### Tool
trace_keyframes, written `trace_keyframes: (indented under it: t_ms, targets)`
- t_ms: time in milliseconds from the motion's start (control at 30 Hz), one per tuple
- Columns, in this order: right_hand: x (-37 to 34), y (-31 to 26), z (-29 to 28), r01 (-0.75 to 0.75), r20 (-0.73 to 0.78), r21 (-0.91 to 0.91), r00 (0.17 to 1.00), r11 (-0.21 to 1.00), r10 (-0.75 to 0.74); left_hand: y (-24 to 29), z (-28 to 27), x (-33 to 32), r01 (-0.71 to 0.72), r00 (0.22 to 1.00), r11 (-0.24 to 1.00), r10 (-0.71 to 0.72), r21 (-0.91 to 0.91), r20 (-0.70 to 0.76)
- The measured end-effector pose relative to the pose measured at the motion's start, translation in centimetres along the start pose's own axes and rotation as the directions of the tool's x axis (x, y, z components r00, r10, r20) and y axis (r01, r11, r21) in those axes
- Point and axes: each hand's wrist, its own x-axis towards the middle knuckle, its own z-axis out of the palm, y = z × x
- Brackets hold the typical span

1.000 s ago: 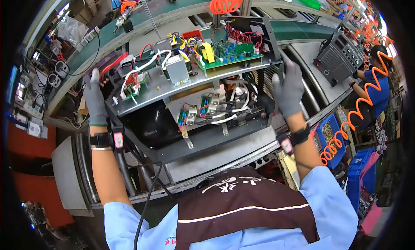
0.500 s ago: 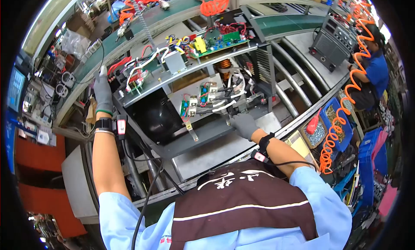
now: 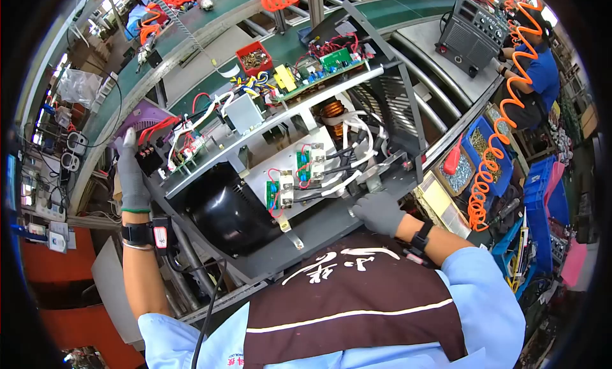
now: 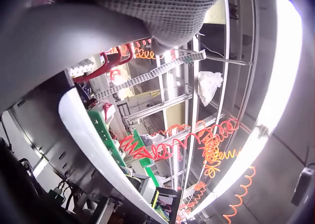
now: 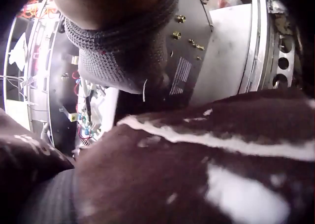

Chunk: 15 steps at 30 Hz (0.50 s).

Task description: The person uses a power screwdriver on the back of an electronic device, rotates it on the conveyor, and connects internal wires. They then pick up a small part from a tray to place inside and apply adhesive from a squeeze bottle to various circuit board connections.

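An open welding-machine-like metal chassis [image 3: 299, 223] lies in front of me, with circuit boards on its upper shelf and a black rounded housing [image 3: 220, 209] and thick cables inside. My gloved left hand [image 3: 132, 177] rests along its left end with the fingers fairly straight, beside red wires [image 3: 156, 130]. At the near lower edge, my gloved right hand [image 3: 379, 213] has its fingers bent over the rim and grips it. In the right wrist view the glove [image 5: 123, 61] covers part of the dark panel, and its fingertips are hidden.
Metal rollers [image 3: 424, 91] run under and beyond the chassis. A red box of screws [image 3: 254, 58] stands behind it. Blue bins [image 3: 488, 155] of small hardware sit at the right, near a hanging orange coiled hose [image 3: 503, 139]. Another person [image 3: 542, 75] works by a finished-looking unit [image 3: 472, 34].
My right hand has left the chassis's right side panel and gone to its near lower edge. The chassis has turned, its right end swinging away. The left hand stays at the left end.
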Motion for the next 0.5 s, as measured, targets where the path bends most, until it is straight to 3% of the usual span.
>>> trace_keyframes:
  t_ms: [33, 100, 133, 167, 233, 300, 367, 467, 500]
  targets:
    - [-0.6, -0.2, -0.6, -0.007, 0.001, 0.008, 1.0, 1.0, 0.007, -1.2, -1.7, 1.2, 0.005, 1.0, 1.0, -0.005, 0.007, 0.007]
    - [-1.3, -0.5, -2.5, -0.043, -0.016, 0.016, 0.999, 0.999, 0.043, -4.9, -6.2, 5.2, 0.282, 0.942, 0.955, -0.293, 0.089, 0.164]
    - [-1.4, -0.5, -3.1, -0.038, -0.007, -0.032, 0.999, 0.999, 0.038, -5.3, -4.9, 4.2, 0.305, 0.941, 0.952, -0.304, 0.017, 0.148]
    - [-1.4, -0.6, -3.7, -0.049, -0.01, -0.038, 0.999, 0.998, 0.049, -7.5, -6.5, 5.9, 0.309, 0.941, 0.949, -0.315, 0.066, 0.126]
    - [-1.0, -1.0, -4.8, -0.065, 0.086, -0.062, 0.994, 0.996, 0.07, -10.0, -7.0, 7.0, 0.379, 0.906, 0.925, -0.366, -0.018, 0.214]
    - [-0.5, -1.2, -5.9, -0.096, 0.1, -0.066, 0.99, 0.993, 0.102, -11.8, -6.7, 7.6, 0.547, 0.814, 0.836, -0.521, -0.035, 0.257]
    - [0.0, -1.3, -6.3, -0.101, 0.133, -0.061, 0.985, 0.993, 0.109, -12.5, -5.4, 6.7, 0.574, 0.774, 0.818, -0.537, -0.014, 0.335]
    - [1.2, -0.3, -6.9, -0.053, 0.227, -0.012, 0.972, 0.999, 0.054, -17.4, -8.0, 8.5, 0.553, 0.797, 0.83, -0.554, 0.08, 0.239]
    - [2.0, 0.3, -6.9, -0.042, 0.271, -0.013, 0.962, 0.999, 0.044, -19.1, -9.0, 9.1, 0.615, 0.755, 0.787, -0.607, 0.054, 0.249]
